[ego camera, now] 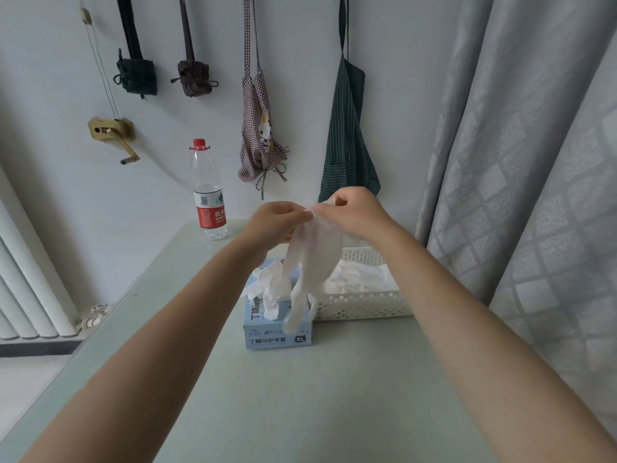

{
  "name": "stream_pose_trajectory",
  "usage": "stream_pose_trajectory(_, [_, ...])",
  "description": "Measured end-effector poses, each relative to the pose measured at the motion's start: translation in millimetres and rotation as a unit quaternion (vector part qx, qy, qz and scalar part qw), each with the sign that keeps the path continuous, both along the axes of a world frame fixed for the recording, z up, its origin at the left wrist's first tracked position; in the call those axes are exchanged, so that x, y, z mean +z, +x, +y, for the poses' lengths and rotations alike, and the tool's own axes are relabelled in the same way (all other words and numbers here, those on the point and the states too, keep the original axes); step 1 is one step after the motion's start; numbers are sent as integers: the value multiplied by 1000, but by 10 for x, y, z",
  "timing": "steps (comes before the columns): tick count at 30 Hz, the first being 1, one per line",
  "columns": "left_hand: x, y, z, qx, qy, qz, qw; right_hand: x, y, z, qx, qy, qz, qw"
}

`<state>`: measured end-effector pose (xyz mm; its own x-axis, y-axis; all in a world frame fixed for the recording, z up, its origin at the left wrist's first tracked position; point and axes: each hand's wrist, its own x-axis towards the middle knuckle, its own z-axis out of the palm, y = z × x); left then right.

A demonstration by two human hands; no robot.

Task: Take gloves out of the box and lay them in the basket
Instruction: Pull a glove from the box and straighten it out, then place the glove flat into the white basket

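A white glove [312,259] hangs in the air above the light blue glove box [278,332]. My left hand [272,220] and my right hand [354,212] both pinch its cuff at the top, side by side. The glove's fingers dangle down to the box top. More white gloves [270,289] bulge out of the box opening. Right of the box stands a white perforated basket [367,304] with several white gloves [360,279] lying in it.
A water bottle [208,195] with a red cap and label stands at the table's far left. The pale green table [267,396] meets a wall hung with aprons [347,135]. A grey curtain [517,195] is on the right, a radiator [30,289] on the left.
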<state>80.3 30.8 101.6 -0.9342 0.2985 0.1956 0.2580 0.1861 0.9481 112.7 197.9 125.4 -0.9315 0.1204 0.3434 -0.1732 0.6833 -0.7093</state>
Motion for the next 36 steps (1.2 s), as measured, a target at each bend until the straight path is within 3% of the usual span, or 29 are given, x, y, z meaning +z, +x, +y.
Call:
stream_pose_trajectory(4, [-8,-24,-40,16,-32,2,999,23,-54,9,-24,-58,73,995])
stream_pose_trajectory(8, [-73,-5,-85,12,-153,-9,988,65,-66,-3,-47,-41,139,988])
stream_pose_trajectory(12, [-162,-48,-136,-20,-295,-2,955,54,-73,6,-38,13,133,990])
stream_pose_trajectory(15, [-182,-34,-82,-56,-212,32,975,26,-72,-30,-3,68,91,994])
stream_pose_trajectory(17, [-192,-35,-11,-80,-109,15,991,17,-84,-56,20,80,76,994])
stream_pose_trajectory(20, [-269,-128,60,-83,-56,-23,995,0,-134,-40,19,70,79,994])
stream_pose_trajectory(26, [-444,-298,62,-44,-10,-83,996,-107,-298,261,-60,6,100,993])
stream_pose_trajectory(31, [-318,-586,87,3,67,-103,992,-283,-536,476,-81,-116,45,989])
stream_pose_trajectory(34, [-250,-816,265,95,13,-64,993,-517,-681,725,-102,-142,-39,984])
stream_pose_trajectory(36, [-297,-930,426,134,-123,16,983,-777,-758,910,-120,-127,-94,980])
